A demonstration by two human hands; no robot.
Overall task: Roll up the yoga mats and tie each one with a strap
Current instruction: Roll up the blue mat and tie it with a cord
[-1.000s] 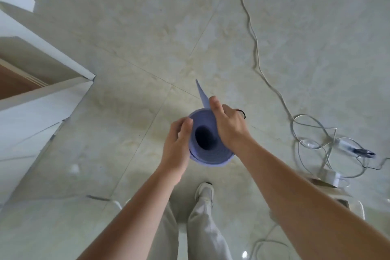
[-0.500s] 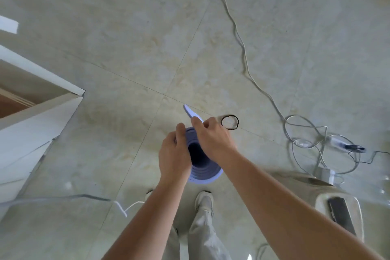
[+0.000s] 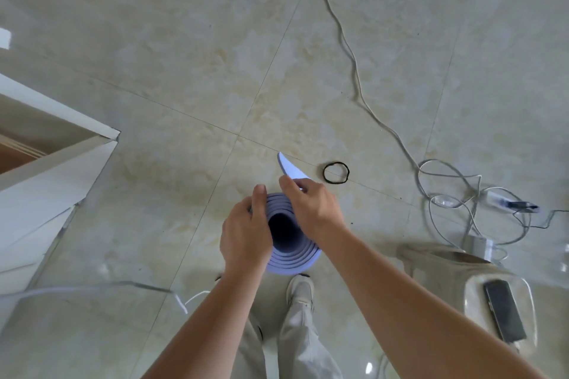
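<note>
Biggest worry here was the roll springing open. The mat (image 3: 292, 258) stood on end, coiled loosely enough that its layers showed as rings, and its loose end (image 3: 289, 168) stuck out past the far side of the roll. If either grip slipped, I reckon the whole thing would've unwound.

The left hand (image 3: 246, 234) was curled round the near-left side of the mat, thumb up by the top rim, clamping it. The right hand (image 3: 311, 206) lay across the far-right rim, fingers closed and pinching the loose end where it left the roll.

The black band (image 3: 335, 173) lay on the floor just beyond the mat to the right, with nobody touching it. So one hand would've had to let go to fetch it, I'd guess. A white cable (image 3: 348, 49) ran further off past that.
</note>
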